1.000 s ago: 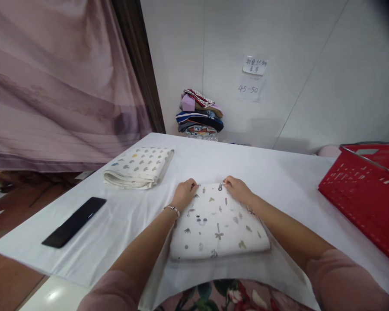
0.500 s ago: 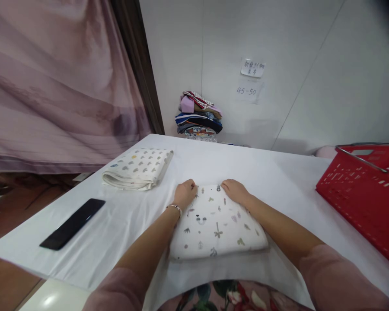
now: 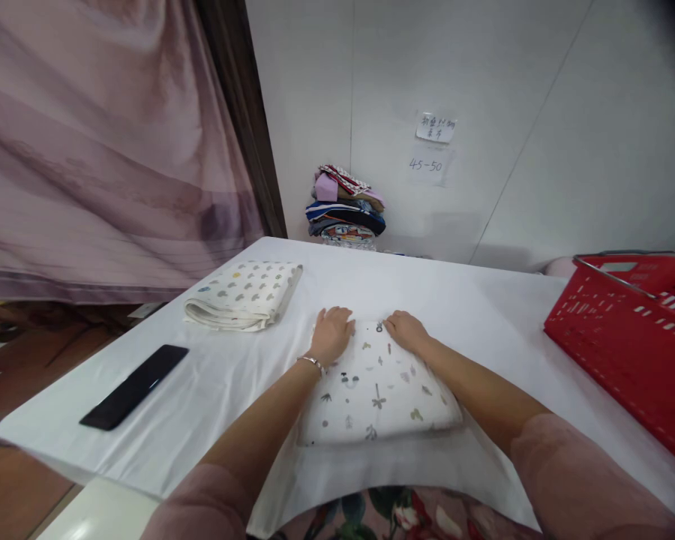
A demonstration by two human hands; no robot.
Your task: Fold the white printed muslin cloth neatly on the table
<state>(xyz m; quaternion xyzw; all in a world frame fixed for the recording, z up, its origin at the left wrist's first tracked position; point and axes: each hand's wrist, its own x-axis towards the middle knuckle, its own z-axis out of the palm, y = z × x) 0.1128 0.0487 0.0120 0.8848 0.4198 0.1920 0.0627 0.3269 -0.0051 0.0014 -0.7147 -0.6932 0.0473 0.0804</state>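
A folded white cloth [image 3: 379, 390] printed with small plants and animals lies on the table in front of me. My left hand [image 3: 333, 334] rests on its far left corner, fingers stretched out and lying flat. At the far right corner, my right hand [image 3: 406, 330] is closed, fingertips pinching the edge. To the left sits another folded cloth [image 3: 250, 289], cream with grey mushroom-like prints, its layered folds facing me. Neither hand touches that one.
A black phone-like slab [image 3: 135, 386] lies on the white-covered table [image 3: 427, 281] at left. A red basket [image 3: 624, 345] stands at right. Behind the table rises a stack of folded fabrics [image 3: 346, 214], below paper notes [image 3: 434, 146] on the wall. A pink curtain [image 3: 101, 150] hangs left.
My left hand has opened from a pinch at the far left corner and moved slightly right, now flat on the cloth. My right hand stays at its corner. The view has shifted slightly.
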